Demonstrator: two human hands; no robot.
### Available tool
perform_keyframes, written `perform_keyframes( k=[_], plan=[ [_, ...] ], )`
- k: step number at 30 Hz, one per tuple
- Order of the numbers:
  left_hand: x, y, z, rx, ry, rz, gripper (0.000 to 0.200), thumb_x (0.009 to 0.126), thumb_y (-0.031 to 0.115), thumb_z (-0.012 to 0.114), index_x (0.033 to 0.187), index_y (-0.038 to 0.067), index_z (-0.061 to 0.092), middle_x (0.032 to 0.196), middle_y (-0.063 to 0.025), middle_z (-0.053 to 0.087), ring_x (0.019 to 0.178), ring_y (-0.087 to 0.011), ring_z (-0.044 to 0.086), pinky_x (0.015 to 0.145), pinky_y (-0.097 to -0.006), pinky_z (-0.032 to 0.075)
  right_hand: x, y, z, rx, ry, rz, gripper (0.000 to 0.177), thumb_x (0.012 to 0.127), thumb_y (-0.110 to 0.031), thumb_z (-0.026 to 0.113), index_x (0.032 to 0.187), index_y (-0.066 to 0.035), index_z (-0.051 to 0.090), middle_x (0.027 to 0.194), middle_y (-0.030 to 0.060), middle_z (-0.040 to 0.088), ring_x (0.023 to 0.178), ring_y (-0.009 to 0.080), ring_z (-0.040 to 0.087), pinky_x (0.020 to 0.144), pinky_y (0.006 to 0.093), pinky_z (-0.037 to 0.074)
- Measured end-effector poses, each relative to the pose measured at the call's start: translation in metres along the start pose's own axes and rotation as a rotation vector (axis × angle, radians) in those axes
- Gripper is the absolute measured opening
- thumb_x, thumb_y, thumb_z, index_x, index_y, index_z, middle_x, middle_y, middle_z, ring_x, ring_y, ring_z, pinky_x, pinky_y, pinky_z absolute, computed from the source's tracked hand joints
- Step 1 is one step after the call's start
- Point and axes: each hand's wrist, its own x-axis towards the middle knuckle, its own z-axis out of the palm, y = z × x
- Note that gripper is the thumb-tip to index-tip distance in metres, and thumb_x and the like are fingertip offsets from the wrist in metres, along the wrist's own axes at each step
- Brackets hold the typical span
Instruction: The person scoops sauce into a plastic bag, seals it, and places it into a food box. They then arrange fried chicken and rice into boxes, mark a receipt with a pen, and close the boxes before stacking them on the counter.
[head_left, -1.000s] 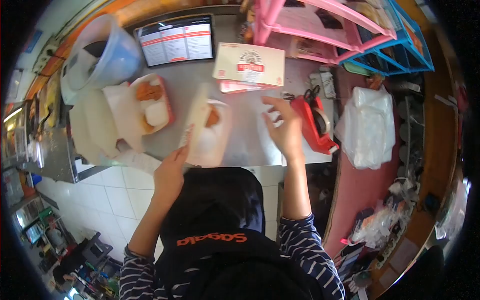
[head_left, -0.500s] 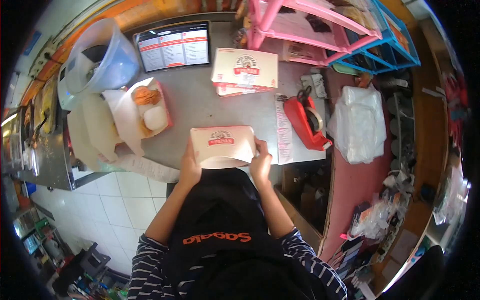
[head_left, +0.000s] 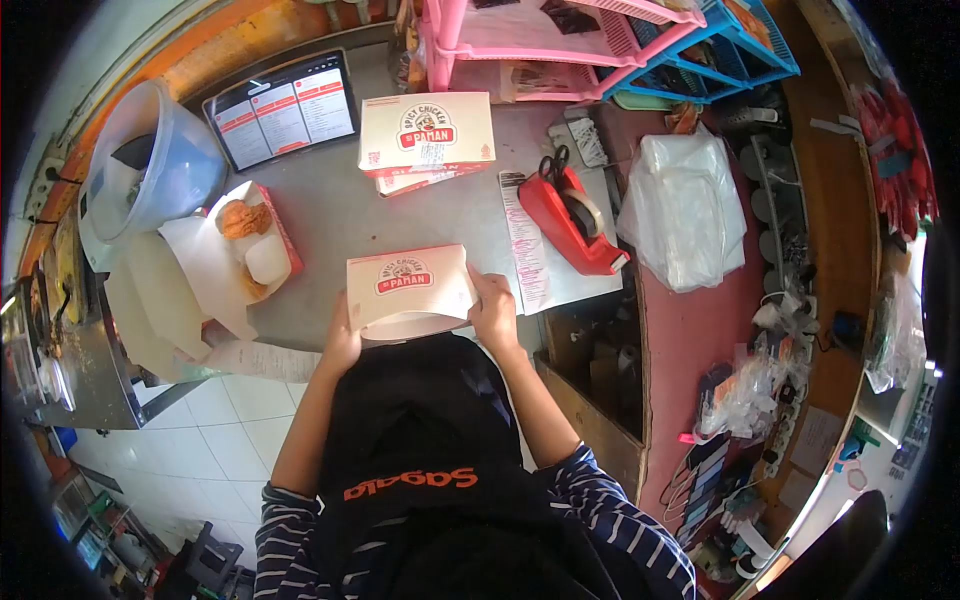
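A cream cardboard food box [head_left: 408,283] with red chicken lettering rests at the near edge of the metal counter, in front of my body. Its lid lies over the top, and the lid's front edge bows up, leaving a curved gap on the side toward me. My left hand [head_left: 342,336] grips the box's left side, fingers partly hidden behind it. On the right side, my right hand [head_left: 492,312] holds the corner with fingers bent. Another open box [head_left: 287,235] to the left holds fried chicken [head_left: 245,218] and a white wrapped portion [head_left: 267,259].
Closed boxes [head_left: 428,135] are stacked beyond, beside a tablet [head_left: 285,110]. A red tape dispenser [head_left: 568,225] sits on paper at right, near plastic bags [head_left: 685,215]. A clear bucket [head_left: 160,165] stands far left; pink shelving [head_left: 540,50] rises at the back.
The camera view has turned, so the counter and its objects sit further left in the picture. Both hands stay on the box, whose lid looks much the same.
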Motion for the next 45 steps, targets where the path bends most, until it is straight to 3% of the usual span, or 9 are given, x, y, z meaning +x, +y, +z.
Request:
perform_keyframes(
  k=[10,16,19,22,25,28,33,38,45],
  plan=[
    [0.008,0.023,-0.028,-0.586,-0.053,-0.286,0.04,0.094,0.026,0.04,0.125,0.002,0.046,0.117,-0.0099,0.054,0.108,-0.0219,0.052,0.089,-0.0337,0.043,0.006,-0.004,-0.014,0.035,-0.266,-0.061,0.048,0.074,0.008,0.047,0.121,-0.001,0.049,0.122,0.0182,0.045,0.098,0.0357,0.056,0.084,0.0364,0.047],
    [0.009,-0.009,-0.011,0.323,0.015,0.178,0.039,0.093,0.018,0.038,0.128,0.001,0.041,0.13,-0.015,0.038,0.12,-0.0279,0.039,0.102,-0.0384,0.029,0.006,0.005,-0.011,0.139,-0.339,-0.062,0.04,0.077,-0.001,0.047,0.118,-0.003,0.052,0.119,0.0215,0.045,0.097,0.0357,0.056,0.084,0.0385,0.045],
    [0.017,-0.005,-0.03,0.276,-0.284,0.071,0.04,0.093,0.021,0.039,0.126,0.0,0.042,0.132,-0.0145,0.032,0.117,-0.0237,0.041,0.1,-0.0338,0.031,0.024,0.007,-0.01,0.394,-0.438,0.319,0.036,0.086,-0.019,0.044,0.116,0.0,0.052,0.117,0.0232,0.045,0.099,0.0358,0.054,0.081,0.0392,0.046],
    [0.038,0.014,-0.057,-0.482,-0.531,-0.324,0.044,0.093,0.03,0.041,0.125,-0.001,0.044,0.124,-0.0151,0.037,0.113,-0.0205,0.043,0.097,-0.0308,0.034,0.041,-0.046,-0.029,0.07,-0.609,0.408,0.058,0.089,-0.047,0.039,0.113,0.004,0.052,0.119,0.0212,0.046,0.103,0.0368,0.052,0.086,0.0424,0.042],
    [0.052,0.044,-0.047,-0.344,-0.39,-0.518,0.048,0.092,0.036,0.041,0.122,-0.001,0.048,0.119,-0.0147,0.041,0.111,-0.0176,0.045,0.092,-0.0311,0.038,0.029,-0.017,0.02,-0.291,-0.393,0.281,0.06,0.088,-0.048,0.041,0.115,0.005,0.048,0.12,0.0204,0.044,0.104,0.0369,0.05,0.086,0.0449,0.042],
    [0.038,0.026,-0.006,0.28,-0.039,-0.244,0.048,0.091,0.036,0.045,0.118,-0.003,0.051,0.118,-0.0203,0.044,0.111,-0.0276,0.044,0.09,-0.0369,0.039,0.025,-0.042,0.012,-0.339,-0.266,0.414,0.062,0.087,-0.046,0.046,0.122,0.005,0.042,0.12,0.0197,0.043,0.109,0.0367,0.045,0.088,0.047,0.041],
    [0.031,0.021,0.011,0.647,0.339,0.152,0.07,0.08,0.033,0.061,0.134,0.0,0.032,0.135,-0.0234,0.03,0.123,-0.0385,0.031,0.101,-0.0462,0.028,0.022,-0.007,0.033,-0.334,-0.004,-0.165,0.077,0.076,-0.039,0.063,0.135,-0.004,0.029,0.134,0.0197,0.032,0.128,0.036,0.027,0.099,0.0514,0.031],
    [0.04,0.076,-0.016,0.938,-0.341,0.423,0.097,0.065,0.037,0.072,0.139,0.002,0.019,0.144,-0.0188,0.017,0.134,-0.0374,0.014,0.105,-0.0467,0.025,0.042,-0.04,-0.009,-0.442,-0.558,-0.538,0.11,0.044,-0.039,0.083,0.138,-0.016,0.029,0.143,0.0165,0.02,0.133,0.036,0.017,0.105,0.0517,0.023],
    [0.032,0.051,-0.021,0.98,-0.377,0.578,0.079,0.064,0.022,0.072,0.135,0.016,0.036,0.145,-0.0038,0.025,0.134,-0.0355,0.017,0.099,-0.0456,0.036,0.054,0.002,0.001,-0.395,-0.588,-0.772,0.086,0.058,-0.036,0.077,0.133,-0.019,0.039,0.146,0.0005,0.023,0.135,0.0223,0.019,0.104,0.047,0.029]
  ],
)
